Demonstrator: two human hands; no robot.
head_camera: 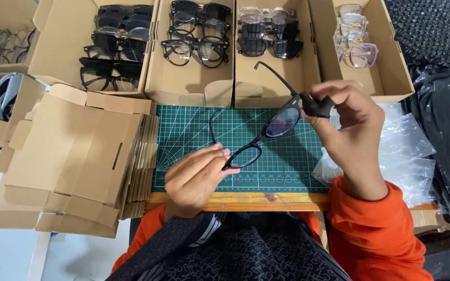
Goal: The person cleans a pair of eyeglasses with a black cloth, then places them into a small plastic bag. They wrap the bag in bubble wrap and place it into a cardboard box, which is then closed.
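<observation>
Black plastic-framed eyeglasses (266,136) with dark lenses are held in the air above the green cutting mat (194,130), tilted, with both temples unfolded. The left hand (196,177) is closed around the rim of the lower lens, fingers curled on the frame edge. The right hand (351,117) pinches the upper corner of the frame at the hinge, thumb and fingertips pressed together there. I judge the glasses light and rather stiff, but fragile at the hinges and thin temples; the lenses look smooth and easy to smear, so the rim and the hinge corner are the good places to hold.

Left of the mat lies a stack of flat brown cardboard boxes (74,156), not folded yet. Behind the mat stand open cardboard trays (191,88) filled with more eyeglasses, black ones and clear ones. Clear plastic bags (407,151) lie at the right, just beside the mat
</observation>
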